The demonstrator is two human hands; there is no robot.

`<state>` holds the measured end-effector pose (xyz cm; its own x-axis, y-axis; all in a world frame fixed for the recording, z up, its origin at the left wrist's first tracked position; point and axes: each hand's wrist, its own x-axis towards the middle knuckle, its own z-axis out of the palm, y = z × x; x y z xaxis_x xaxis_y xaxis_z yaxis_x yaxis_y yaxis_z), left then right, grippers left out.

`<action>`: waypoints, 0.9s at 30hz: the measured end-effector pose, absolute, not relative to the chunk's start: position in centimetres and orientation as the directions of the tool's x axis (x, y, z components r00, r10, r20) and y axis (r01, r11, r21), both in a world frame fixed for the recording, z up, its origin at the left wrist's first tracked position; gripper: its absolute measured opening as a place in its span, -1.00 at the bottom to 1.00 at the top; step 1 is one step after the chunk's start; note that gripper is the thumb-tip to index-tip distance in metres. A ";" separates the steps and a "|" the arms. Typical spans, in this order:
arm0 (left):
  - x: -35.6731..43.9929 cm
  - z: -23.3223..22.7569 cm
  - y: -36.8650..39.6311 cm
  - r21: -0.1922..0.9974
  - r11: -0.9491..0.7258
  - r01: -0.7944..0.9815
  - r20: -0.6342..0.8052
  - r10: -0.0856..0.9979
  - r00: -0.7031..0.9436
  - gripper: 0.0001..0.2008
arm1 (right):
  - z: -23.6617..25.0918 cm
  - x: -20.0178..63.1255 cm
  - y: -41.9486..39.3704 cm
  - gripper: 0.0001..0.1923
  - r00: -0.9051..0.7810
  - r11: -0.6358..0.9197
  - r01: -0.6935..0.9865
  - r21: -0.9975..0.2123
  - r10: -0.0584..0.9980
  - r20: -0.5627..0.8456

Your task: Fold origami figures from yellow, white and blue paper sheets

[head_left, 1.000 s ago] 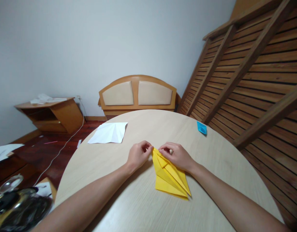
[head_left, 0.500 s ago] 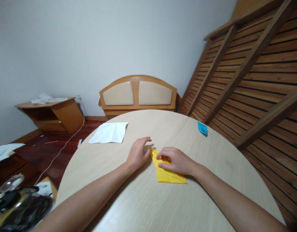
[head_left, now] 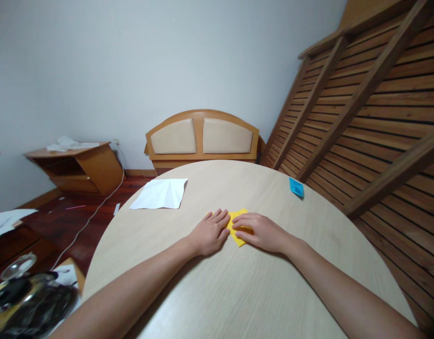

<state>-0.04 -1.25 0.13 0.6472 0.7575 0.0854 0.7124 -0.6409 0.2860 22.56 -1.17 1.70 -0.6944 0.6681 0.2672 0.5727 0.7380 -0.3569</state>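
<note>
- Head view: yellow paper lies on the worktop, partly covered.
- One corner points toward the person; the long axis is hidden.
- Left hand: flat over it, grip wide.
- Right hand: curled; whether its grip pinches cannot be told.

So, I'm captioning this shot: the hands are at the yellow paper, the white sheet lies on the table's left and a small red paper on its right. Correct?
Not quite: the small paper on the right is blue, not red, as the head view shows. The left hand and right hand are at the yellow paper, and the white sheet lies on the left.
</note>
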 end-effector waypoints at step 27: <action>-0.4 -0.5 -1.0 0.184 -0.677 0.713 0.268 0.732 0.626 -0.55 | 0.6 22.1 -0.6 -0.70 -0.660 0.718 0.563 -0.409 0.689 0.300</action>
